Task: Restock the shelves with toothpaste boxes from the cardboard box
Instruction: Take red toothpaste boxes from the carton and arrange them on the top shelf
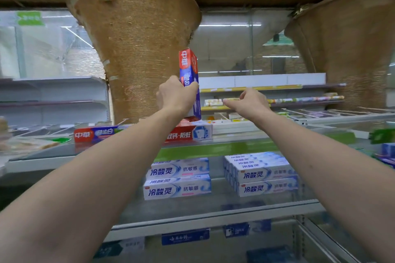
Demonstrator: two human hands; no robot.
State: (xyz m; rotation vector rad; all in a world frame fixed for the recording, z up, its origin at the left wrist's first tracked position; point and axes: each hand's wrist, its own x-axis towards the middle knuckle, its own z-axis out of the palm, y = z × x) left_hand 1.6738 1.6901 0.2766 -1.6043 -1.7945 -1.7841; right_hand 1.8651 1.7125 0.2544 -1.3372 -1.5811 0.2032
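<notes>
Toothpaste box [189, 68], red at the top and blue below, stands on end above the top shelf [235, 134], its long axis near vertical and leaning slightly. Its lower end seems to rest on the flat red boxes [192, 131] lying lengthwise along that shelf's front edge. The left hand [176, 96] grips it low down, fingers [193, 87] curled round its front face. The right hand [250, 100] hovers just to the right of the box, apart from it, holding nothing; its fingers are loosely bent and pointing left toward the box. The left hand is therefore the one in charge. The next move likely turns on tipping the box from upright to flat, so its long axis runs along the shelf like the red boxes under it; the right hand looks placed to catch the top as it swings down. On the shelf below, white boxes [178, 178] lie stacked in two groups. The cardboard box is out of view.
</notes>
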